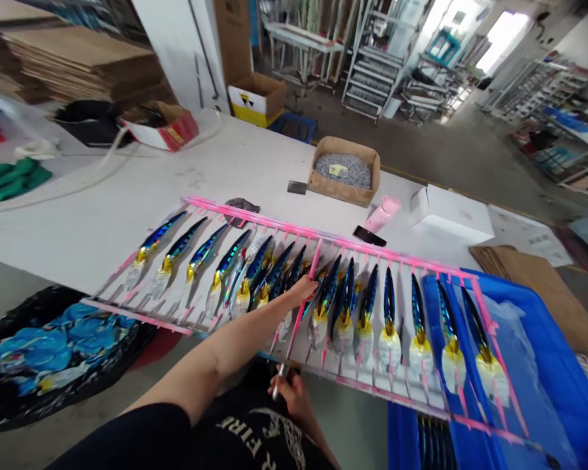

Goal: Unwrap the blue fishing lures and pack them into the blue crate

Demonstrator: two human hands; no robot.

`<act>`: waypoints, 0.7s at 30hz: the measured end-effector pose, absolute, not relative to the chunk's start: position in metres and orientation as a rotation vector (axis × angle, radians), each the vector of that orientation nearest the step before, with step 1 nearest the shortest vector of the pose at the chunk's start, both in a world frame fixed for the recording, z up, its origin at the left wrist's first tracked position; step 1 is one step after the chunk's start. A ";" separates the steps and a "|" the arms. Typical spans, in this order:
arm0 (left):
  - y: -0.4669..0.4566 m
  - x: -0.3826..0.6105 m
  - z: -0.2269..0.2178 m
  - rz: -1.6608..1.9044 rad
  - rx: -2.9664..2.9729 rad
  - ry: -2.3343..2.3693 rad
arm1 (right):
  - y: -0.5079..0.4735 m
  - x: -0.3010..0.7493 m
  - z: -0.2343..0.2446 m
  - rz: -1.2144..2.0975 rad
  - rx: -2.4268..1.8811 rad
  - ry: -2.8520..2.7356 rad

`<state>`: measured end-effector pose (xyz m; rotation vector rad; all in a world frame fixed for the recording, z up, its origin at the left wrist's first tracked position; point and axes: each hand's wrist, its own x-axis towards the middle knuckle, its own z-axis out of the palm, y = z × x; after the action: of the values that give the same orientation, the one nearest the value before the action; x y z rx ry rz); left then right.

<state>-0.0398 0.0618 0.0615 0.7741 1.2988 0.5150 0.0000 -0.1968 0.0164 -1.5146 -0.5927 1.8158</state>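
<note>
A long pink-painted rack point(318, 251) lies across the table, tilted, with its right end over blue bins. Along it hangs a row of fishing lures point(370, 300), blue-black and yellow with clear or silvery lips. My left hand point(304, 290) is closed around the rack's middle crossbar, among the lures. Close to my body, below the rack's near edge, my right hand point(294, 393) wraps round a silver metal tool point(280, 380). The working end of that tool is hidden. More lures lie beneath the rack near its middle, partly covered.
A box of small grey pieces point(345, 166), a pink bottle point(383, 213), a black phone point(370, 236) and a white carton point(451, 214) stand beyond the rack. Blue bins point(543, 326) are at right. A black-bagged bin point(53, 352) with blue scraps sits below left.
</note>
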 end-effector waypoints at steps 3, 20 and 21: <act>0.056 -0.043 0.061 0.491 0.843 1.307 | -0.194 -0.001 0.023 1.810 -1.511 -0.569; -0.080 -0.082 0.068 0.708 1.626 1.170 | -0.201 0.001 0.028 1.827 -1.625 -0.575; -0.085 -0.087 0.067 0.706 1.646 1.155 | -0.202 0.000 0.030 1.819 -1.633 -0.577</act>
<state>-0.0870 -0.0848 0.0666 1.6456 1.1546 0.7055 -0.0004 -0.2016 0.0301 -1.6332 -0.5772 1.8191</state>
